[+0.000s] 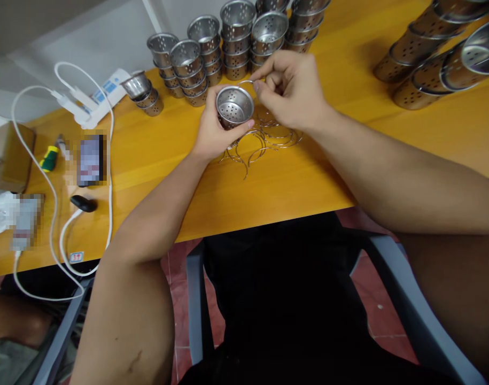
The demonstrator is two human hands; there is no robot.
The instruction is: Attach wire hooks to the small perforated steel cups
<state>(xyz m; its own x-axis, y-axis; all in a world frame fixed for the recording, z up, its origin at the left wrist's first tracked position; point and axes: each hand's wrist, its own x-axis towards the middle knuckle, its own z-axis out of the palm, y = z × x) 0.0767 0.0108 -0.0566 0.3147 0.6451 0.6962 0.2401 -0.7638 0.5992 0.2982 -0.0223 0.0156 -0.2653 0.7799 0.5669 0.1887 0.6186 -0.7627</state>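
My left hand (pixel 216 131) is wrapped round a perforated metal cup (pixel 235 105), its open top tilted toward me. Beside the cup's rim, my right hand (pixel 288 88) pinches a thin curved metal wire (pixel 245 82) between thumb and forefinger. One end of that wire comes close to the rim; whether it touches, I cannot tell. Below both hands, a loose heap of curved wires (pixel 264 140) lies on the yellow table (pixel 228 208).
Stacked perforated cups (pixel 236 43) line the back of the table, with more stacks (pixel 432 69) at the right. On the left are a power strip (pixel 103 99), white cables, a phone (pixel 91 160), a green-yellow handled tool (pixel 49 159) and a cardboard box (pixel 17 155). Another person's leg (pixel 20 315) shows lower left.
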